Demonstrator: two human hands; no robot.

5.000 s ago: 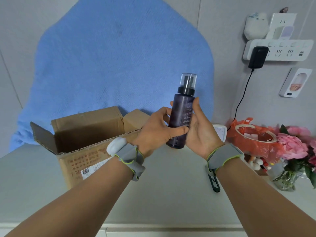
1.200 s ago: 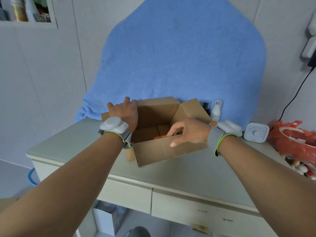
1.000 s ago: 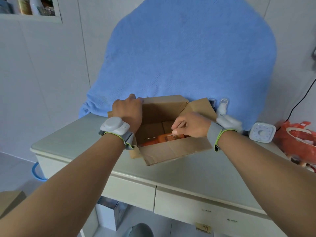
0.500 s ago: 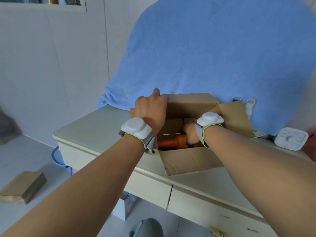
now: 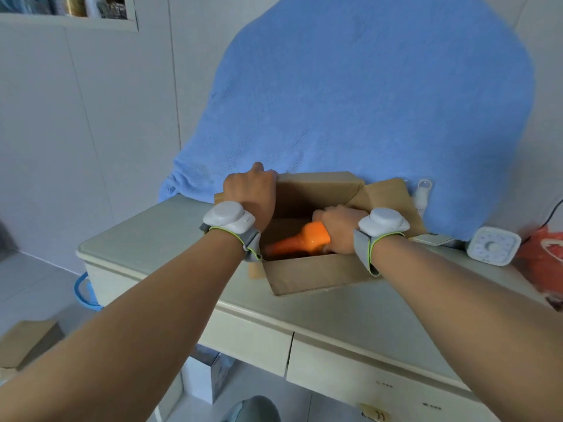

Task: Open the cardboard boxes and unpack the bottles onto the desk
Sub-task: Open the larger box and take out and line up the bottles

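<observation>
An open cardboard box [image 5: 316, 275] stands on the pale desk [image 5: 170, 233] against a blue towel. Inside it lies an orange bottle [image 5: 301, 242], tilted with its narrow end to the left. My right hand [image 5: 338, 229] is inside the box and grips the bottle's wide end. My left hand [image 5: 253, 193] grips the box's left rear flap, fingers curled over its edge. A white bottle [image 5: 423, 193] stands behind the box's right flap, partly hidden.
A white round-dial timer [image 5: 493, 248] and an orange plastic bag [image 5: 542, 257] sit at the desk's right. The blue towel [image 5: 365, 102] hangs behind. Drawers [image 5: 365, 373] face me below the desk. Another cardboard box [image 5: 27, 342] lies on the floor at left.
My right hand has closed round the orange bottle and raised its wide end inside the box. My left hand stays on the left flap. The dark spray bottle held earlier is out of my hands.
</observation>
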